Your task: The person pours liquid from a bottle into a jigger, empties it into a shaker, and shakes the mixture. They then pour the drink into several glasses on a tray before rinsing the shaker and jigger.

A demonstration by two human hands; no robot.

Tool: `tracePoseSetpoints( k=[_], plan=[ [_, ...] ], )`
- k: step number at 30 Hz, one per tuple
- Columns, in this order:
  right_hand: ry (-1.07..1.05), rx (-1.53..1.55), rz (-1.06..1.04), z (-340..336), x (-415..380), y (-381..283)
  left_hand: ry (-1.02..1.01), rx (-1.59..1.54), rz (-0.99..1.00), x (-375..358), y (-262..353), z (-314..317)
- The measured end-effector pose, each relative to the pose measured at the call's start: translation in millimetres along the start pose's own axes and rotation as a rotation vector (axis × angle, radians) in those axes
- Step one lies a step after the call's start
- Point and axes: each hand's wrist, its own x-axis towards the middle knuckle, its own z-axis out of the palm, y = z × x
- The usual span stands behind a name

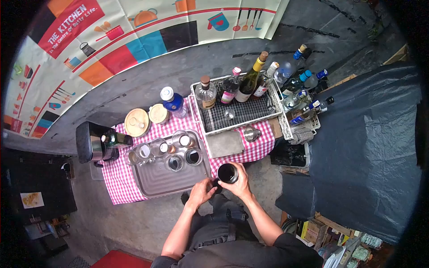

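Observation:
In my right hand [241,184] is a round cup [228,173] with a pale rim and a dark inside, tipped so its mouth faces me. The fingers wrap around its side, just off the tray's right corner. My left hand [201,193] is just left of it, by the tray's front edge, with fingers curled in by a small dark shape [216,183]; what they hold, if anything, cannot be made out. On the grey tray [172,182] stand several clear glasses, among them two glasses with dark insides [174,162] near the middle.
A white wire basket [243,124] holds several bottles and a small glass. Before it lie a grey cloth [225,144] and a metal vessel [251,133]. A blue bottle [173,102], wooden-lidded jars [137,123] and a black bin [91,142] stand behind the tray on a checked cloth [117,185].

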Motion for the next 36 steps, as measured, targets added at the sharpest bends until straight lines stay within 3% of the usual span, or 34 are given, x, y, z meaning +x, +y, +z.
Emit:
tracePoseSetpoints(
  k=[3, 6, 13, 18, 21, 22, 25, 29, 30, 36],
  plan=[
    [-0.056, 0.016, -0.076, 10, -15, -24, 0.041, -0.026, 0.023, -39, -33, -6],
    [-0.063, 0.055, -0.124, 34, -27, -41, 0.088, -0.089, -0.103, -73, -60, -28],
    [-0.022, 0.07, -0.058, 95, -46, -80, 0.466, -0.092, -0.227, -115, -157, -98],
    [0.149, 0.037, -0.011, 138, -56, -94, 0.426, -0.014, -0.255, -120, -202, -163],
    [0.233, -0.001, 0.012, 159, -57, -96, 0.502, 0.16, -0.066, -112, -237, -188],
    [0.265, 0.013, 0.027, 165, -56, -99, 0.416, 0.157, -0.129, -108, -246, -196],
    [0.313, -0.022, 0.065, 179, -53, -98, 0.511, 0.213, -0.085, -97, -264, -207],
    [0.347, -0.122, 0.08, 192, -46, -93, 0.429, 0.251, -0.067, -84, -290, -213],
    [0.324, -0.125, 0.112, 194, -44, -92, 0.335, 0.231, -0.169, -82, -285, -216],
    [0.31, -0.184, 0.141, 203, -35, -84, 0.29, 0.208, -0.178, -77, -281, -220]
  ],
)
